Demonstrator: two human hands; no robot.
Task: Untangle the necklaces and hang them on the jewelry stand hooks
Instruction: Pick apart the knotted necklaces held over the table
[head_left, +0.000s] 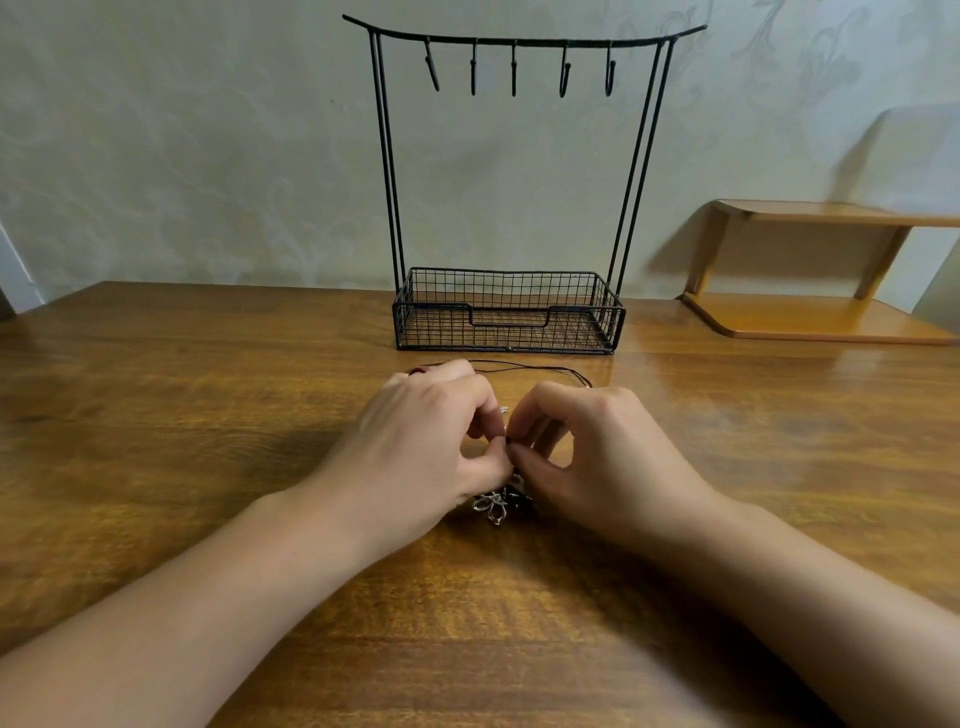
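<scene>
The tangled necklaces (501, 499) are lying on the wooden surface (208, 415) just in front of the jewelry stand (511, 187), between two hands. How many necklaces are in the tangle cannot be told. One silver flower-shaped pendant (492, 506) is showing below the thumbs, beside a few dark beads, and thin dark cords (535, 370) are running from behind the left hand toward the right, near the stand's base.

The left hand (431, 431) and the right hand (587, 447) are meeting over the tangle. The fingers (485, 410) of each hand are curling inward, thumb against fingertip, pinching a small part of the cords at the point where the two hands are touching.

The stand is standing upright behind the hands, one black wire frame with one curved top bar carrying five hooks (514, 67), all bare. One wire basket (509, 312) is forming its base, resting on the surface.

One two-tiered wooden shelf (810, 270) is sitting at the right rear corner, against a pale patterned wall (182, 156).
</scene>
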